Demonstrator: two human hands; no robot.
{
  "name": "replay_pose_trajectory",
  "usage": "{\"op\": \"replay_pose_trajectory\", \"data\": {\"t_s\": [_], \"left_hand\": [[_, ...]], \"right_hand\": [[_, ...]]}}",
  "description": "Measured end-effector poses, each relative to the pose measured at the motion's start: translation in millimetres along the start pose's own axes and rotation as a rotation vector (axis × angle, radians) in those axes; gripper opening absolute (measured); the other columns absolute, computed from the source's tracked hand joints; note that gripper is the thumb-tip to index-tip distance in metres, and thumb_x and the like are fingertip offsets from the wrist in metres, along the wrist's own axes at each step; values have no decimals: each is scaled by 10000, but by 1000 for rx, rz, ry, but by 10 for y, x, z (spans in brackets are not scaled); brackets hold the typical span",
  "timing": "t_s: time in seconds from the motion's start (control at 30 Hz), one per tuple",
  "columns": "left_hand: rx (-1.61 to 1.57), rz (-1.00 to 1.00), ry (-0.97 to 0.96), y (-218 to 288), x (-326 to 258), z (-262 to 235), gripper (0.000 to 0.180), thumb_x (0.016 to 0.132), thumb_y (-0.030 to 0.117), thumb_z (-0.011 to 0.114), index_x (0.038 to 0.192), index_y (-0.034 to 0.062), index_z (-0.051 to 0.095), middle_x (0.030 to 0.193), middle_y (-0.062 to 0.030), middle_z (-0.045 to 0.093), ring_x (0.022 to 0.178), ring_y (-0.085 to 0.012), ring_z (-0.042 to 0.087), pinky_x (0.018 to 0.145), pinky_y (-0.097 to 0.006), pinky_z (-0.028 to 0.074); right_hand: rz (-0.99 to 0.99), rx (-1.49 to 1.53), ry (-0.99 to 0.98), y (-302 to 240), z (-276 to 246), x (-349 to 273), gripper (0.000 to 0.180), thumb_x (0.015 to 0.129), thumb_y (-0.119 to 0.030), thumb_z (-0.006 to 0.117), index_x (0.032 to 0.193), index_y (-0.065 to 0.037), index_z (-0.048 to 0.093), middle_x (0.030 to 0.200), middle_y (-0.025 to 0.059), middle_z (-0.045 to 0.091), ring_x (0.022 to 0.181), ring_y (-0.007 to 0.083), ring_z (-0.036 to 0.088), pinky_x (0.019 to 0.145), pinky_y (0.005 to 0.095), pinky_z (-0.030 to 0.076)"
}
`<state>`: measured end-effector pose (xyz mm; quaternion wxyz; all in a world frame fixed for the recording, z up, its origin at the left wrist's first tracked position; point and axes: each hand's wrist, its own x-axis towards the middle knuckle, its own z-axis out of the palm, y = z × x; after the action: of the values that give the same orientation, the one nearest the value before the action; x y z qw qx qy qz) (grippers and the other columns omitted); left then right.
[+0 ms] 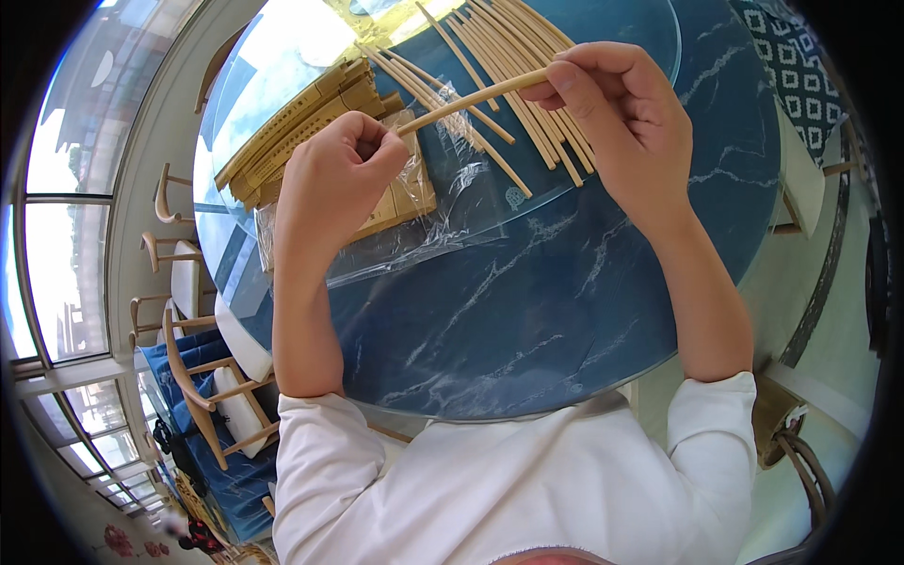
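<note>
A pale wooden chopstick [476,97] is stretched between my two hands above the table, its right end a little higher in the picture. My left hand [334,179] pinches one end in curled fingers. At the other end, my right hand [626,118] grips it between thumb and fingers. Beneath and beyond it, several loose chopsticks [539,132] lie roughly side by side, with a few more strewn at an angle to their left. Past my left hand rests a stack of brownish-gold paper sleeves [306,122], part of it hidden by that hand.
Crumpled clear plastic wrap [452,212] lies near the sleeves. All this rests on a round, dark blue marbled table [490,330] with a clear glass disc on it. Wooden chairs [193,377] stand to the left by tall windows [71,235]. A patterned cloth [796,80] hangs at the far right.
</note>
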<state>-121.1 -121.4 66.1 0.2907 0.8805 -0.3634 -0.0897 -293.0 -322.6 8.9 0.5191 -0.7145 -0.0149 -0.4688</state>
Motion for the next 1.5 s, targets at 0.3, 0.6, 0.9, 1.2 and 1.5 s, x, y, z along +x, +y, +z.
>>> {"op": "replay_pose_trajectory", "data": {"t_s": [0.3,0.6,0.9,1.2,1.5], "left_hand": [[209,213,101,22,-110,158,223,892,262,738,900,40,750,714,-67,716,610,-186,669,621,-326,519],[581,467,381,-117,-143,584,149,856,192,727,838,44,722,1219,-127,672,1268,-307,580,1075,-569,439],[587,530,409,-85,-188,686,194,834,225,777,829,37,727,1589,-156,463,1583,-348,289,1196,-790,203],[475,613,355,-79,-186,721,198,877,205,731,836,13,705,1636,-191,423,1606,-392,244,1184,-803,201],[393,581,124,-224,-162,464,255,914,300,790,1066,104,730,1632,-203,463,1604,-407,272,1287,-633,185]], "right_hand": [[73,-463,-131,53,326,-228,113,1036,-103,700,1120,-39,660,926,119,751,826,238,755,706,321,583],[-247,-862,-254,213,465,-291,170,931,-51,722,1090,-19,671,1095,142,758,1105,335,720,948,427,576],[-271,-984,-355,147,518,-323,163,962,-98,661,1115,-40,666,1527,145,574,1478,324,488,1203,496,395],[-234,-787,-382,248,519,-392,208,956,-85,686,1157,-42,655,1481,138,606,1433,329,530,1191,512,402],[-255,-771,-411,292,436,-345,194,977,-114,702,1153,-34,681,1412,132,650,1400,306,559,1184,507,419]]}}
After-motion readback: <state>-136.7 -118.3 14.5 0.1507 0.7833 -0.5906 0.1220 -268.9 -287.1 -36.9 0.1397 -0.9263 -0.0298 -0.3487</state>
